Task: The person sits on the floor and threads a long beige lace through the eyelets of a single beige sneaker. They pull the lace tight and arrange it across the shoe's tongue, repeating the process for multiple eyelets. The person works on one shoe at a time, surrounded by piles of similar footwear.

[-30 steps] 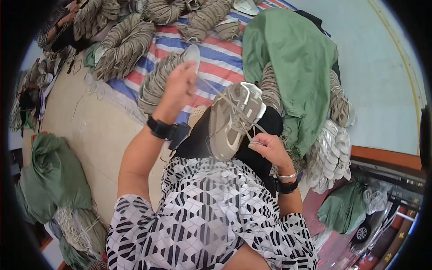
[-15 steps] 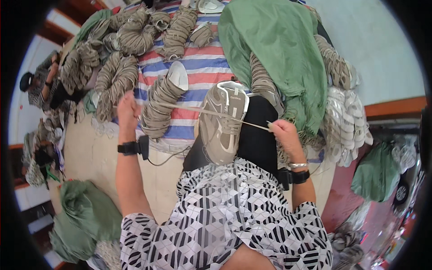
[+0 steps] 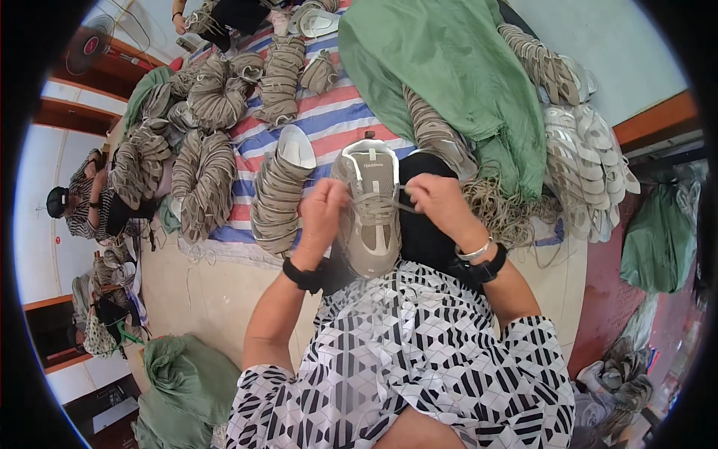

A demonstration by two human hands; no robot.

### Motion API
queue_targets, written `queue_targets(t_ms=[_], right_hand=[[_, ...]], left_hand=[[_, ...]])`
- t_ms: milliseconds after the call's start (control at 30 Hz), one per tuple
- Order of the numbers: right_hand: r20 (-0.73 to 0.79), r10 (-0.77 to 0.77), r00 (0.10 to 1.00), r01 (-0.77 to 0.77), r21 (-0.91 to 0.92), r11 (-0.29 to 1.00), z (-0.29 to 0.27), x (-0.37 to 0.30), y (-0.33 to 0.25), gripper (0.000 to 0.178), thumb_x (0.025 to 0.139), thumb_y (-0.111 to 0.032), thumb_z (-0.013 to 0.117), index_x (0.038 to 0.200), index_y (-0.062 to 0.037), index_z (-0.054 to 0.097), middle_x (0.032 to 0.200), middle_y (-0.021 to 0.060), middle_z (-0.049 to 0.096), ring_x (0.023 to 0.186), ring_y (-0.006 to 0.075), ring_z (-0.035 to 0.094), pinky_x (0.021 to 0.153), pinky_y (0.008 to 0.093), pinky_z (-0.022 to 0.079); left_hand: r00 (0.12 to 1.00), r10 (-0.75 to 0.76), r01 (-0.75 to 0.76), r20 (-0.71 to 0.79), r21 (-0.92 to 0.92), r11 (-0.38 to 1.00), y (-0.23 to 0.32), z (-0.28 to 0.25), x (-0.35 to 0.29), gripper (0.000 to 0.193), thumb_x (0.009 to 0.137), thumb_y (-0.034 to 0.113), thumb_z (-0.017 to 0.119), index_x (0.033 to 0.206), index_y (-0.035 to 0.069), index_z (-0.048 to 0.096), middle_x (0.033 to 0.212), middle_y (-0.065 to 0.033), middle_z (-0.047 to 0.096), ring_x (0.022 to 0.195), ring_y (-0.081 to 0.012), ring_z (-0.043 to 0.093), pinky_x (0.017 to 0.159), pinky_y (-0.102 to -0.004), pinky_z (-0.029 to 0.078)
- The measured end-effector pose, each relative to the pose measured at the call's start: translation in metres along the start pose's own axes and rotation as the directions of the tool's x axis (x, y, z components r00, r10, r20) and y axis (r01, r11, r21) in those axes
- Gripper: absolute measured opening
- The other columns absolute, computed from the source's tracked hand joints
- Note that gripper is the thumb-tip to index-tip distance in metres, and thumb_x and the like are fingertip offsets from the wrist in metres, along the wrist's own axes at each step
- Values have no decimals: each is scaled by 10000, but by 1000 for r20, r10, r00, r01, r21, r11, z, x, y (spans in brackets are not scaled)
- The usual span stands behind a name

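A taupe sneaker upper (image 3: 372, 258) with a white lining lies on my lap, its toe toward me. A pale beige shoelace (image 3: 372, 200) crosses over its eyelet area. At the left side of the shoe, my left hand (image 3: 323, 215) is closed on one part of the lace. My right hand (image 3: 443, 206), just right of the shoe, pinches the other end between thumb and finger. A short length of lace runs taut from the shoe to the right fingertips. What lies inside the left fingers is mostly hidden.
Stacked shoe uppers (image 3: 278, 202) stand on a striped sheet (image 3: 336, 112) ahead. A green cloth (image 3: 441, 67) covers others, beside a heap of loose laces (image 3: 497, 206). White-lined uppers (image 3: 580, 165) are piled right. Another person (image 3: 86, 198) sits far left; green sacks (image 3: 187, 378) lie lower left.
Both hands have come inward from wide apart to close beside the shoe. The lace, stretched long across it before, now lies short over the eyelets. The view has shifted slightly.
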State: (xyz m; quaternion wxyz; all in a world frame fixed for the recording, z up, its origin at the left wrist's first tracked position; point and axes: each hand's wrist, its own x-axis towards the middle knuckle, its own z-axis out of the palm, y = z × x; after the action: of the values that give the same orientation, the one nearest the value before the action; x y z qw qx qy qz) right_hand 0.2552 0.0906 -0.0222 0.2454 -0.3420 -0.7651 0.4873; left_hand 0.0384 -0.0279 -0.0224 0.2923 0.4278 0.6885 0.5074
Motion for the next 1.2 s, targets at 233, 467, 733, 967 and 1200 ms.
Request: queue_targets(t_ms=[233,467,733,967,1200], right_hand=[[23,-64,998,68,-360,931,15,2,4,190,840,-193,599,745,-29,603,715,185,632,717,387,623,647,476,494],[-40,-151,988,120,-426,897,26,0,6,120,835,-144,610,792,-35,586,710,158,621,672,366,616,611,446,485],[94,-174,980,197,-380,904,25,3,3,82,832,-95,564,788,-25,568,754,187,626,690,358,632,624,453,507],[220,-395,892,448,-549,706,4,14,-5,72,768,-124,606,813,-73,582,815,105,599,747,287,610,635,387,470],[439,-588,680,730,-481,486,-8,37,-3,169,710,-79,618,877,-82,590,900,59,524,882,221,549,728,340,435]], left_hand=[[973,-49,10,227,168,986,-12,-5,-15,250,961,209,505,829,11,583,707,-11,568,661,-86,507,610,-248,422],[948,-187,218,259,-93,972,-11,-8,-11,270,972,274,503,820,73,602,665,50,479,605,-30,405,543,-186,322],[963,-212,237,165,-152,960,-8,1,-13,257,947,260,562,789,63,611,664,71,470,624,-22,412,551,-193,325],[928,320,-354,189,712,606,28,3,8,159,817,202,622,761,57,584,682,-98,578,641,-276,570,592,-396,443],[849,275,-523,451,642,561,52,-9,32,178,708,148,720,820,98,590,886,-67,590,860,-285,574,748,-413,470]])
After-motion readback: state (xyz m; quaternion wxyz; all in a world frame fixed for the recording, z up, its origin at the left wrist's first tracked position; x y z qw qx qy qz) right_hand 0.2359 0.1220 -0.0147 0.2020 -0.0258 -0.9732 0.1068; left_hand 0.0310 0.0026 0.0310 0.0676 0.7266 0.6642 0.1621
